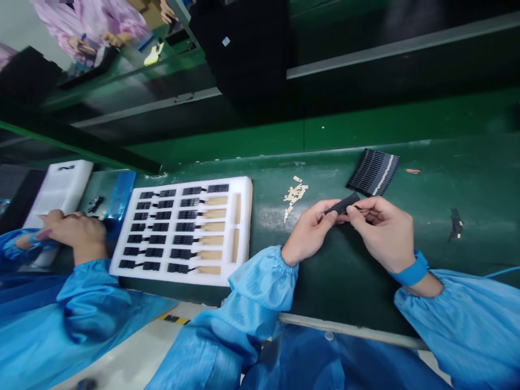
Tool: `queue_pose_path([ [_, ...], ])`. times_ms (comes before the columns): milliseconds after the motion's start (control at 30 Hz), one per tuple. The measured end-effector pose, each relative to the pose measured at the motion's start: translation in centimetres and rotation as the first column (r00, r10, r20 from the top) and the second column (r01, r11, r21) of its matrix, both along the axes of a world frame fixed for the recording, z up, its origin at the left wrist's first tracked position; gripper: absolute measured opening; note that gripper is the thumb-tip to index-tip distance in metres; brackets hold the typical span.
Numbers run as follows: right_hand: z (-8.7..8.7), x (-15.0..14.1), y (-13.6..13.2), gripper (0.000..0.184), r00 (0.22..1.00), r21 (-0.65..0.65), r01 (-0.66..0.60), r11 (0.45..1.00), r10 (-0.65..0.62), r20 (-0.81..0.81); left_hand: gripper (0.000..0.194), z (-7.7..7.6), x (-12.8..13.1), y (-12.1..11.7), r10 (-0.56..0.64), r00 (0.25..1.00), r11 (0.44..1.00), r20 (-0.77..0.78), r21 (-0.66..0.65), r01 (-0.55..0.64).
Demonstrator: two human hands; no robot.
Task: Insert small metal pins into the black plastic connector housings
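Left hand (305, 235) and right hand (385, 230) grasp a slim black part (341, 205) between thumbs and fingers, one at each end, above the green bench (341, 287). The part lies just in front of a ribbed black stack (374, 171); small pale tabs (296, 193) lie scattered beyond the left hand. Farther left, a white foam tray (239, 244) holds rows of black pieces (160, 227). A co-worker's hand (79, 233) appears beyond it, its grip unclear.
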State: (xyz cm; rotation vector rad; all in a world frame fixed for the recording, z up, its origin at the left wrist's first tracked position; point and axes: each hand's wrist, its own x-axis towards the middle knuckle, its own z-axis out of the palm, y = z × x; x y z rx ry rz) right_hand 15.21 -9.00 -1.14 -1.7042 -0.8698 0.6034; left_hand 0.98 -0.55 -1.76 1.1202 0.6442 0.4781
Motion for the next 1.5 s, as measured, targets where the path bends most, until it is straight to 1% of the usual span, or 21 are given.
queue_pose_path([
  [133,-0.2,0.0,0.0,0.015,1.000,-0.013,-0.003,1.000,0.003,0.013,0.047,-0.1,-0.1,0.0,0.002,1.000,1.000,-0.002,0.008,-0.002],
  [267,-0.5,0.0,-0.2,0.017,1.000,-0.011,-0.013,1.000,0.014,0.024,0.045,0.0,-0.1,0.0,-0.005,1.000,1.000,-0.016,0.019,0.006],
  [400,-0.6,0.0,-0.3,0.016,0.999,-0.009,-0.010,1.000,0.011,0.044,0.044,0.2,-0.2,0.0,-0.007,0.999,1.000,-0.045,0.021,0.008],
  [633,-1.0,0.1,-0.2,0.016,0.998,-0.010,-0.021,1.000,0.022,0.059,0.042,0.2,-0.2,0.0,-0.001,0.999,1.000,-0.039,0.030,0.002],
  [900,-1.0,0.1,-0.3,0.016,0.995,-0.016,-0.029,0.999,0.030,0.094,0.044,0.1,-0.1,0.0,0.006,0.999,1.000,-0.033,0.022,-0.005],
  [1067,-0.6,0.0,-0.3,0.011,0.981,0.015,-0.031,0.999,0.028,0.194,0.044,0.4,0.0,-0.1,0.007,1.000,0.999,-0.019,0.032,-0.006],
  [1200,-0.4,-0.1,-0.3,0.009,0.961,0.047,-0.043,0.998,0.029,0.275,0.044,0.6,0.0,-0.1,0.017,0.999,1.000,-0.051,0.015,-0.016],
  [1333,-0.6,0.0,-0.3,0.009,0.955,0.042,-0.056,0.998,0.041,0.294,0.047,0.5,0.1,-0.2,0.024,0.999,0.999,-0.039,0.031,-0.023],
  [1500,-0.8,0.1,-0.3,0.012,0.962,0.004,-0.043,0.999,0.041,0.271,0.045,0.3,0.3,-0.4,0.012,1.000,0.997,-0.008,0.070,-0.011],
])
